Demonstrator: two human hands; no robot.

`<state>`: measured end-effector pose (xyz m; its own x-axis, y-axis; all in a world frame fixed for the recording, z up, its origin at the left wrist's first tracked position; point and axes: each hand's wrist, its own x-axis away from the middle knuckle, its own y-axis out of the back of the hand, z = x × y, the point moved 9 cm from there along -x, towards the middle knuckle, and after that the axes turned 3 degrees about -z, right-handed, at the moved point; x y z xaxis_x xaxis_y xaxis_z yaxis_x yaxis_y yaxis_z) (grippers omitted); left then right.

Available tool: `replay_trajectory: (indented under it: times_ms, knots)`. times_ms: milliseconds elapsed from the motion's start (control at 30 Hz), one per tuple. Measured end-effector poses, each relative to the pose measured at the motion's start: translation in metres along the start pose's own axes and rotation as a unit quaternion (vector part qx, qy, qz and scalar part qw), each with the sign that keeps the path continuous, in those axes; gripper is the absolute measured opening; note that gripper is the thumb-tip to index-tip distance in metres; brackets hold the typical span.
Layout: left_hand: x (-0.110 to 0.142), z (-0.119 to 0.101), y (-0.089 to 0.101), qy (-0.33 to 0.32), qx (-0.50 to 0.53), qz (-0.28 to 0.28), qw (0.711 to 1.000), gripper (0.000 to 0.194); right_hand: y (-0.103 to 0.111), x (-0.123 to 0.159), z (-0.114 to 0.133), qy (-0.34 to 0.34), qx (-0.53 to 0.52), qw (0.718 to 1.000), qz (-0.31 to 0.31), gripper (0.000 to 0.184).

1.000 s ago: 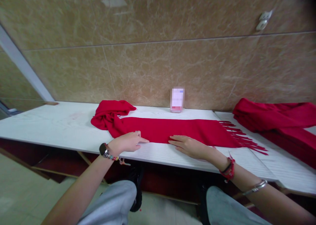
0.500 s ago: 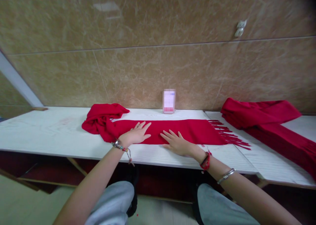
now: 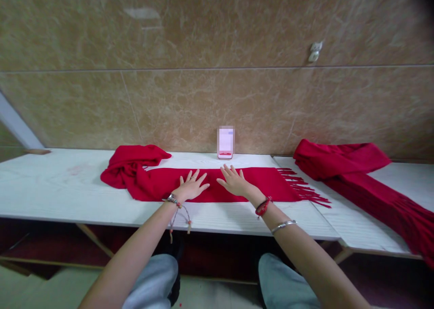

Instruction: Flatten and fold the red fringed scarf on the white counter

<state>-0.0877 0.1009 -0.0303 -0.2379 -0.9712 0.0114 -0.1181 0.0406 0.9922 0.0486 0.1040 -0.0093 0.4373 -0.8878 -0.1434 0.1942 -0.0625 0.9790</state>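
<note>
A red scarf [image 3: 261,184] lies stretched along the white countertop in front of me, its fringe fanned out at the right end. Its left end is bunched into a loose heap. My left hand [image 3: 191,187] rests palm down near the scarf's middle, fingers spread. Just to the right, my right hand [image 3: 234,182] is over the cloth, also flat with fingers apart; whether it presses on the fabric I cannot tell. Neither hand grips anything.
A second red scarf [image 3: 356,173] lies folded over at the right, its fringe hanging past the front edge. A phone with a blurred screen [image 3: 225,142] leans against the tiled wall [image 3: 190,101]. A small white figure [image 3: 315,52] is fixed there. Open shelves [image 3: 54,243] sit below the countertop.
My right hand has shifted up across the scarf, towards its far edge. The left hand stays about where it was on the cloth. The camera view has turned slightly.
</note>
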Motion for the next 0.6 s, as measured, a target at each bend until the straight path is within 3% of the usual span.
replay_trajectory:
  times_ms: [167,267,433,600]
  knots:
    - [-0.014,0.012,-0.005,0.054,-0.009,-0.006,0.998,0.062,-0.032,-0.011,-0.007,-0.013,0.000,0.997,0.072,0.060]
    - [-0.015,0.017,-0.008,0.062,-0.014,-0.005,0.998,0.061,-0.031,0.001,-0.020,-0.005,0.028,0.997,0.066,0.052]
    - [-0.015,0.017,-0.007,0.056,-0.005,-0.018,0.998,0.061,-0.012,0.033,-0.084,-0.079,0.094,0.992,0.038,0.045]
    - [-0.019,0.028,-0.008,0.073,0.019,-0.004,0.997,0.063,-0.008,0.056,-0.146,-0.124,0.116,0.984,0.053,0.042]
